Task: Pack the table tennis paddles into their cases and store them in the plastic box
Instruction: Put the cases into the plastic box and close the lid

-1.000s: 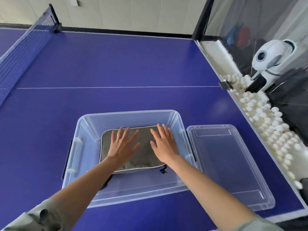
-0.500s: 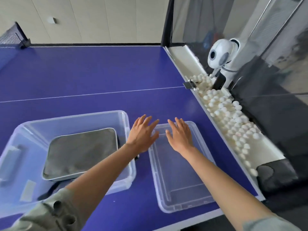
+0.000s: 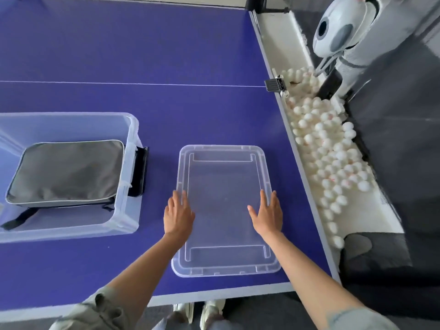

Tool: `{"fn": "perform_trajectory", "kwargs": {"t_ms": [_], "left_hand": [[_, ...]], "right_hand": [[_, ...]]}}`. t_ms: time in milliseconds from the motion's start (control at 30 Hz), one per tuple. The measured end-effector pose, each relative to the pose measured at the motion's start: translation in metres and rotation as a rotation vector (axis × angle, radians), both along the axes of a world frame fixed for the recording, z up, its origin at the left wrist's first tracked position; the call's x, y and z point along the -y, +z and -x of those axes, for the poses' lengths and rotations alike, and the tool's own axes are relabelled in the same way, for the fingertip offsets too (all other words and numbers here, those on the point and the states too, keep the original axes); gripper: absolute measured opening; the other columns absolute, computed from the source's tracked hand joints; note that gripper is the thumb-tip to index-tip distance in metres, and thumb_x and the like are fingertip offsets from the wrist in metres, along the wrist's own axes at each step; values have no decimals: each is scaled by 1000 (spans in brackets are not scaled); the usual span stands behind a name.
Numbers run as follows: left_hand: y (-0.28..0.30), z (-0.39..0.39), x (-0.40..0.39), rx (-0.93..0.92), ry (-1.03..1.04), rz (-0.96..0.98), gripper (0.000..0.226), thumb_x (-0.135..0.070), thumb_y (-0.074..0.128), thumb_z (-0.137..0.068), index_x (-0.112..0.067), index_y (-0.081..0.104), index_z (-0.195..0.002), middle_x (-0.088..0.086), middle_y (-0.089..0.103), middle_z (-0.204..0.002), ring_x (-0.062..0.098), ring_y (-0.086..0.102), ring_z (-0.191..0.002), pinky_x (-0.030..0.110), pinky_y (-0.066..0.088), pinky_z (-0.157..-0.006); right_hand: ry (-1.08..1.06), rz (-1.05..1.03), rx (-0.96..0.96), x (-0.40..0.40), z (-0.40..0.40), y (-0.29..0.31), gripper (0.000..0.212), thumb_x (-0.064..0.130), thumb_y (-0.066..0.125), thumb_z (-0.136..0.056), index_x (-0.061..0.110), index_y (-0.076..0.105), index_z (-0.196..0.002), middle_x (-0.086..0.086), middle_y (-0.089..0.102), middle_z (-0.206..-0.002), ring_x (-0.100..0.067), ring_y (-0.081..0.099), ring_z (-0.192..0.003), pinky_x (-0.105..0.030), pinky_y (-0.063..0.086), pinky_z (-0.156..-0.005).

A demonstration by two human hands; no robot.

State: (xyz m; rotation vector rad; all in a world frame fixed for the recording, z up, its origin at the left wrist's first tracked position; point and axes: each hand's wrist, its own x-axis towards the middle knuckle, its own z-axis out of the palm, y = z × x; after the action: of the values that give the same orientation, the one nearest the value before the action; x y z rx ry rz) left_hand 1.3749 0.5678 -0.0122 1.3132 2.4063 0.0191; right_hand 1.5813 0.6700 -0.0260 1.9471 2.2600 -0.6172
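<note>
A clear plastic box (image 3: 129, 148) stands at the left on the blue table. Inside it lies a grey zipped paddle case (image 3: 64, 172), flat, with a black strap trailing at its near side. The clear lid (image 3: 223, 258) lies flat on the table to the right of the box. My left hand (image 3: 178, 214) rests with fingers spread at the lid's left edge. My right hand (image 3: 267, 215) rests with fingers spread at the lid's right edge. Neither hand has closed around the lid. No loose paddle is in view.
A black latch (image 3: 140, 171) hangs on the box's right side. A trough with several white balls (image 3: 331, 151) runs along the table's right edge, with a white ball-feeding robot (image 3: 338, 32) behind it. The table's near edge (image 3: 214, 295) is close to my body.
Both hands left the case in the box and moved right to the lid, now spread on its two long edges. The view swung right and down.
</note>
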Motion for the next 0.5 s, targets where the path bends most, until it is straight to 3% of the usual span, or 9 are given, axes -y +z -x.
{"fn": "perform_trajectory", "kwargs": {"t_ms": [133, 300, 500], "left_hand": [[-7, -9, -5, 87, 127, -61, 48, -20, 47, -98, -9, 29, -141, 19, 12, -153, 37, 25, -133, 43, 38, -104], [-8, -14, -18, 162, 302, -106, 43, -18, 54, -93, -10, 39, -133, 16, 16, -151, 38, 22, -132, 49, 32, -101], [1, -15, -26, 190, 394, -181, 68, -28, 64, -87, -18, 27, -143, 13, 15, -150, 36, 20, -134, 50, 30, -100]], "right_hand": [[-121, -35, -115, 1, 8, -6, 60, 35, 44, -98, 15, 21, -150, -18, 10, -158, -36, 13, -144, -46, 27, -112], [-296, -61, -261, -11, 19, -7, 53, 27, 59, -91, 12, 44, -139, -16, 30, -150, -36, 26, -135, -49, 36, -105], [-413, -109, -392, -22, 19, 3, 55, 25, 69, -83, 14, 51, -134, -11, 44, -141, -37, 35, -126, -49, 43, -92]]}}
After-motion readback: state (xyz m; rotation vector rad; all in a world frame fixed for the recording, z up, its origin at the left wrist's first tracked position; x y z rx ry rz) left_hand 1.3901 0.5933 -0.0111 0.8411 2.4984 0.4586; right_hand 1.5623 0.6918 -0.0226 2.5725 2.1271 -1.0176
